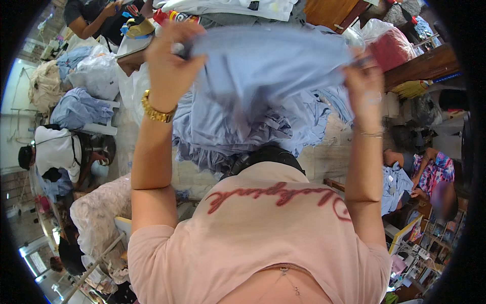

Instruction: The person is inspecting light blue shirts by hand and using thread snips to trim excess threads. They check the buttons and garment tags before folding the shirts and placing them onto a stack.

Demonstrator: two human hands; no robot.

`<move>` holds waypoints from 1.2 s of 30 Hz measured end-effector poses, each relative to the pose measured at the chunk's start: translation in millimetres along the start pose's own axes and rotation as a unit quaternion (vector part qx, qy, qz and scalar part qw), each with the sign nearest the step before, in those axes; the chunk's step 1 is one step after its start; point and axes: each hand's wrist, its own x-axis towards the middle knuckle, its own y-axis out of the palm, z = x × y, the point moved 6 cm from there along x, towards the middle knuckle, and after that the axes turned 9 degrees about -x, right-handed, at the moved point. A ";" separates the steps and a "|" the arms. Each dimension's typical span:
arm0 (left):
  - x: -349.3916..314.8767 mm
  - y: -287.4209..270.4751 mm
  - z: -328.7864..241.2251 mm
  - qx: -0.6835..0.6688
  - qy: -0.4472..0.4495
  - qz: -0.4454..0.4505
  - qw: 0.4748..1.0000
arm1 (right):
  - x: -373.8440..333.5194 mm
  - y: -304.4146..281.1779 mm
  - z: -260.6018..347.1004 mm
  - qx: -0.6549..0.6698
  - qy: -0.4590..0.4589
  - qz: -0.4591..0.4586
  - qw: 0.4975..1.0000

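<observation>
A light blue cloth garment (273, 55) is stretched between my two raised hands, blurred by motion; its exact kind does not show. My left hand (174, 63), above a gold watch, is closed on the garment's left end. At the other end my right hand (363, 81) pinches the cloth, its fingers smeared. The garment's middle sags toward me. Below it lies a large heap of similar light blue garments (217, 131), partly hidden by the one I hold.
White fabric (243, 7) and a red packet (174, 16) lie beyond the heap. Plastic-wrapped bundles (96, 73) stand at the left, with blue cloth on a white chair (104, 124). A wooden beam (422, 66) borders the right. Other people sit working on both sides.
</observation>
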 end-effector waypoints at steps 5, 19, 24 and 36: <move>-3.0 43.7 25.5 0.182 -0.018 0.282 0.942 | 38.8 -3.5 46.8 -0.218 -0.172 0.132 0.952; -84.3 159.5 -17.3 0.068 -0.079 0.123 0.987 | -32.0 -27.4 61.4 0.415 0.102 -0.044 0.903; -184.8 264.6 117.6 -0.373 -0.370 0.169 0.834 | -80.2 -52.0 82.2 0.518 0.053 -0.004 0.854; -164.5 480.5 -100.3 -0.730 -0.497 0.217 0.417 | -271.6 -207.2 -188.0 0.489 0.303 -0.310 0.757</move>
